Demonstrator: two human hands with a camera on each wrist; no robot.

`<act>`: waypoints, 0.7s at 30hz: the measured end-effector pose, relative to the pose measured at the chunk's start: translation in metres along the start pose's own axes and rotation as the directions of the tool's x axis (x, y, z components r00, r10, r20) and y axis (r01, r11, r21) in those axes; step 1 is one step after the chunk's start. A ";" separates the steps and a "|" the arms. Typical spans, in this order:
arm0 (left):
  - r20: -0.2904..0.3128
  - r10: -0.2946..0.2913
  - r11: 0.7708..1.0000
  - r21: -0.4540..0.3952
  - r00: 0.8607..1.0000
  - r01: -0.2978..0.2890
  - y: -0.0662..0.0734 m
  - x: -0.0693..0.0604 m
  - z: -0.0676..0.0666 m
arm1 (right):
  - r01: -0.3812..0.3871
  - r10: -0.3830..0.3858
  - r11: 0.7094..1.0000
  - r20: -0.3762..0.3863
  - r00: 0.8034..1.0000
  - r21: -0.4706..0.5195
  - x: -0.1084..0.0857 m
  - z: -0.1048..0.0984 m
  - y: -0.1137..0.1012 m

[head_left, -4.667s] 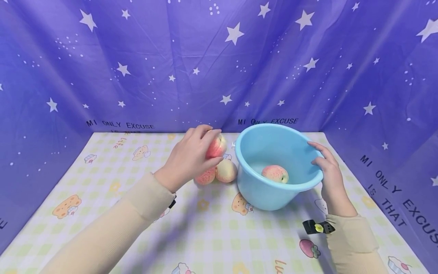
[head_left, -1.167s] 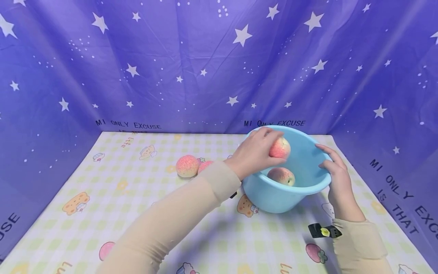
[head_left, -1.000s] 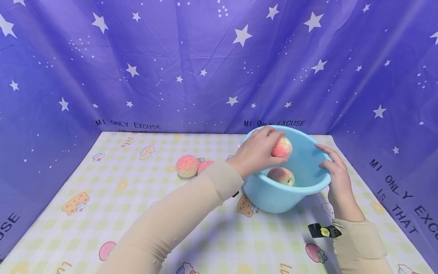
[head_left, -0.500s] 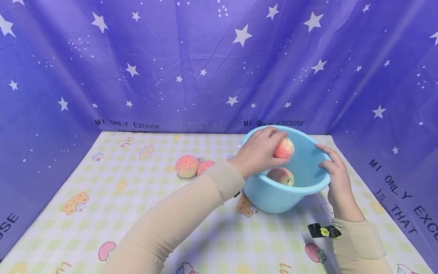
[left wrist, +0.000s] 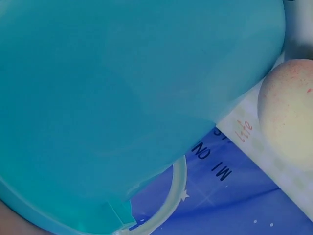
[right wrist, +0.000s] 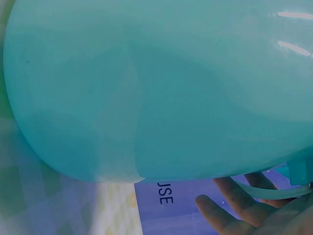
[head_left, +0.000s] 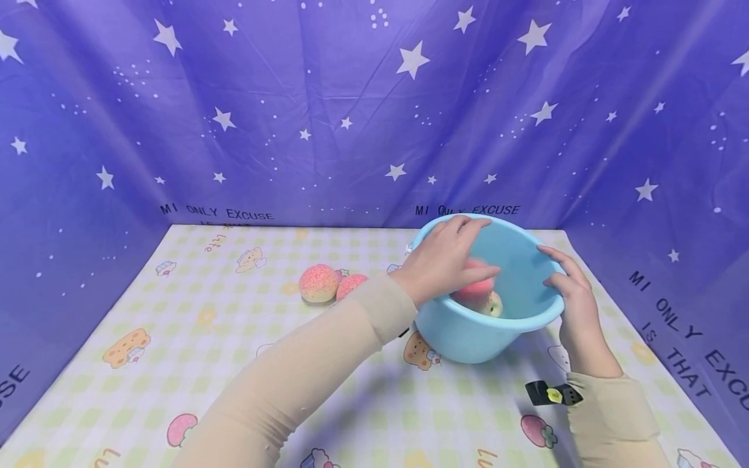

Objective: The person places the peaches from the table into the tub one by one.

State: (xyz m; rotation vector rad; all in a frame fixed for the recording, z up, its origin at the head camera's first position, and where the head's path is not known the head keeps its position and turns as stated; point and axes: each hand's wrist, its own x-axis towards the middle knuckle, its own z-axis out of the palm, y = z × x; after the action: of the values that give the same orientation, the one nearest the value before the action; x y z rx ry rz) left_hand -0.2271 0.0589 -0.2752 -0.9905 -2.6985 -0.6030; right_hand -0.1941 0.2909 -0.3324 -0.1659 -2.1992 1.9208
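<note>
A light blue bucket point(head_left: 468, 341) stands on the table, its mouth tilted toward me. My right hand point(head_left: 579, 318) grips its right rim; in the right wrist view, fingers point(right wrist: 239, 196) show below the bucket's outer wall beside the handle point(right wrist: 269, 192). Over the left side of the mouth is my left hand point(head_left: 439, 260), its fingers and thumb spread apart. Just under that thumb a blurred pink peach point(head_left: 475, 292) is inside the bucket, above a second, paler peach point(head_left: 494, 305). On the cloth to the left lie two more peaches, one whole point(head_left: 318, 283), the other point(head_left: 352, 285) partly behind my left sleeve.
A checked cloth point(head_left: 222, 351) with cartoon prints covers the table. Purple star-patterned curtains point(head_left: 328, 130) enclose its back and sides. A black wrist device point(head_left: 552, 393) sits near my right cuff.
My left hand has carried a peach from the table to over the bucket. Since half a second ago its fingers have spread and the peach has dropped lower. The right hand stays on the rim.
</note>
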 end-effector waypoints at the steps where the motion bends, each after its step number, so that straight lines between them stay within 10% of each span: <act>1: -0.002 -0.004 1.000 -0.008 1.000 0.004 0.000 0.000 0.000 | 0.000 0.000 1.000 0.001 1.000 -0.002 0.000 0.000 0.000; 21: -0.067 -0.013 0.998 -0.061 0.998 0.009 -0.021 -0.010 -0.022 | 0.001 -0.001 1.000 -0.003 1.000 -0.013 0.000 0.002 -0.001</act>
State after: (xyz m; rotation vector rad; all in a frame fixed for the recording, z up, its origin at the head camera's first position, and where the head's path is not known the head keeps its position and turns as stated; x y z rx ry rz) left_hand -0.2316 0.0288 -0.2649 -0.9528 -2.6424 -0.7112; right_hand -0.1942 0.2889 -0.3316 -0.1697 -2.2095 1.9047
